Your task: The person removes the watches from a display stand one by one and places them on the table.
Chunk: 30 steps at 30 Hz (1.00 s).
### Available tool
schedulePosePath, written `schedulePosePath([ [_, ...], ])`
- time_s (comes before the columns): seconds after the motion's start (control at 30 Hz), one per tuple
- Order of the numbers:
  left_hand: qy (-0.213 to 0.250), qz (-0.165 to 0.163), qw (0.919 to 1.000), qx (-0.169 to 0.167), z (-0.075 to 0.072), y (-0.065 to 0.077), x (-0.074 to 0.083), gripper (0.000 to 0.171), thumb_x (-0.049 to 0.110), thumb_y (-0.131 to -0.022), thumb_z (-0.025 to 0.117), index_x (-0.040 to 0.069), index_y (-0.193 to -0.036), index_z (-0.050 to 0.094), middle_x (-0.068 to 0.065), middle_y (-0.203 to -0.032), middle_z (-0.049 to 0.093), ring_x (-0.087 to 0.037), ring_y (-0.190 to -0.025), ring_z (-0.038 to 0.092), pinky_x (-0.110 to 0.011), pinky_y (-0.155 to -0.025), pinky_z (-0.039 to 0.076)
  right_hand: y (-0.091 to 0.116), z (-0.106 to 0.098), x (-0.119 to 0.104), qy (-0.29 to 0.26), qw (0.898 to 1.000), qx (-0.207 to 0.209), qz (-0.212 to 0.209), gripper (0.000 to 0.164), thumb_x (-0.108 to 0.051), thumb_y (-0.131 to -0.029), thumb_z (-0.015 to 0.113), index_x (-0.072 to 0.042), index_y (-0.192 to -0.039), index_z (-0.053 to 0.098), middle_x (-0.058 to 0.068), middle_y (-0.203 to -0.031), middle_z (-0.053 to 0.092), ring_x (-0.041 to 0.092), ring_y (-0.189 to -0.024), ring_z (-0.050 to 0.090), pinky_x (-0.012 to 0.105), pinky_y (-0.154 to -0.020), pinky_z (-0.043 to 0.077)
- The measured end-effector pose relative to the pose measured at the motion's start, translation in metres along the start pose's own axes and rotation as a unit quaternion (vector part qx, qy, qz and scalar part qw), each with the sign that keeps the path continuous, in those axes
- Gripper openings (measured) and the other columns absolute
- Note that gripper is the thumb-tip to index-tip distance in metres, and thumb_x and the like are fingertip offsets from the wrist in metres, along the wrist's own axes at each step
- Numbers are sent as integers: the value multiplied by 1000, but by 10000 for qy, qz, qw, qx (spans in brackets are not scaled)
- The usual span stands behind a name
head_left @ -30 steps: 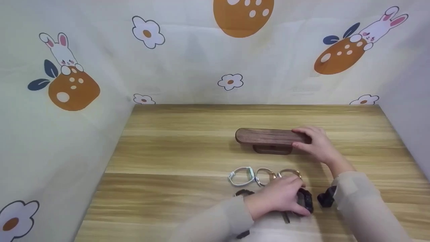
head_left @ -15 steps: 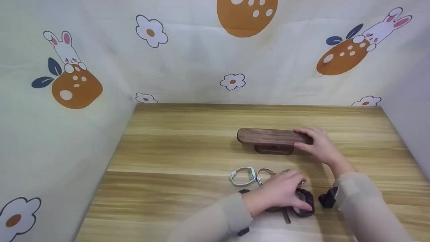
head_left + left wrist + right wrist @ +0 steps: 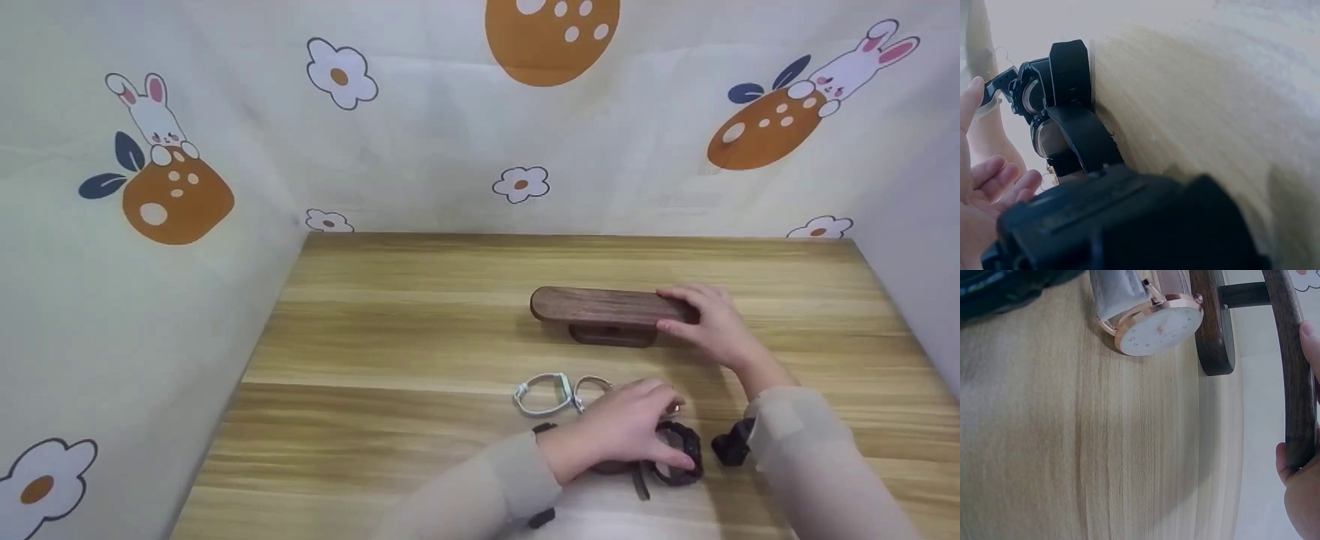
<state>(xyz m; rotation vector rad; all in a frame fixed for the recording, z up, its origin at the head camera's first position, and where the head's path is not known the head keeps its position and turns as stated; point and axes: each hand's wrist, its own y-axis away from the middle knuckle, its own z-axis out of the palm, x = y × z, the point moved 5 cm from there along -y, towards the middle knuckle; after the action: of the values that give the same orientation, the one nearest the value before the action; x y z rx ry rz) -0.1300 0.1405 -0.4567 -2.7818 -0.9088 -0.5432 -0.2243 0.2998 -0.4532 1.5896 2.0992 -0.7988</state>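
Observation:
My right hand [image 3: 709,322] grips the right end of the dark wooden bar of a T-shaped stand [image 3: 600,306]. In the right wrist view, thumb and fingers close on the bar's end, above the stand's base [image 3: 1216,343]. My left hand [image 3: 622,427] is spread over several watches, its thumb touching a black watch [image 3: 696,454]. In the left wrist view, that thumb reaches the watch's strap end [image 3: 999,87], while the other fingers [image 3: 999,180] curl loosely apart from it. A dark-strapped watch [image 3: 1081,138] stands beside the black one. A rose-gold watch [image 3: 1159,326] is near the stand's base.
A pale blue watch [image 3: 541,394] and a slim light-strapped watch [image 3: 592,382] stand on the wooden table [image 3: 375,337]. Large black gear [image 3: 1129,219] fills the left wrist foreground. Another black object [image 3: 731,442] shows by the right sleeve. Patterned cloth [image 3: 420,135] rises behind.
My left hand has shifted slightly, covering the watch behind its fingers, and the black watch has turned to show more of its open loop. My right hand keeps its hold on the stand.

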Motion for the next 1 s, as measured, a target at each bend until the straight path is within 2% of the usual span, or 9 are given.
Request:
schedulePosePath([
  [0.27, -60, 71, 10000, -3, -1, 0, -3, 71, 66, -70, 66, 22, -125, 52, 14, -117, 51, -1, -104, 50, -15, -94, 37, 2, 1, 0, 20, 9999, 63, -83, 51, -23, -80, 75, -6, -124, 58, 20, -126, 53, 39, -113, 37, 54, -95, 28],
  [0.43, 114, -17, 9999, 19, -5, 1, -5, 71, 64, -73, 65, 24, -129, 51, 13, -126, 51, -3, -118, 45, -21, -102, 34, 1, 1, 1, 82, 9998, 119, -132, 51, -23, -79, 75, -4, -124, 58, 21, -124, 54, 40, -114, 38, 55, -96, 27],
  [0.7, 480, -187, 9968, 617, -15, 6, -12, 66, 59, -76, 66, 24, -130, 52, 12, -130, 52, -4, -121, 44, -25, -105, 31, 2, 0, 3, 153, 9996, 162, -147, 50, -23, -80, 74, -4, -124, 58, 22, -126, 53, 41, -115, 37, 58, -96, 27],
  [1.0, 594, -395, 9936, 872, -15, 12, -21, 68, 59, -75, 67, 24, -131, 51, 10, -132, 50, -5, -121, 44, -28, -105, 33, 1, 0, 0, 145, 9997, 149, -154, 51, -22, -80, 74, -4, -124, 57, 21, -127, 52, 42, -116, 37, 60, -97, 25],
])
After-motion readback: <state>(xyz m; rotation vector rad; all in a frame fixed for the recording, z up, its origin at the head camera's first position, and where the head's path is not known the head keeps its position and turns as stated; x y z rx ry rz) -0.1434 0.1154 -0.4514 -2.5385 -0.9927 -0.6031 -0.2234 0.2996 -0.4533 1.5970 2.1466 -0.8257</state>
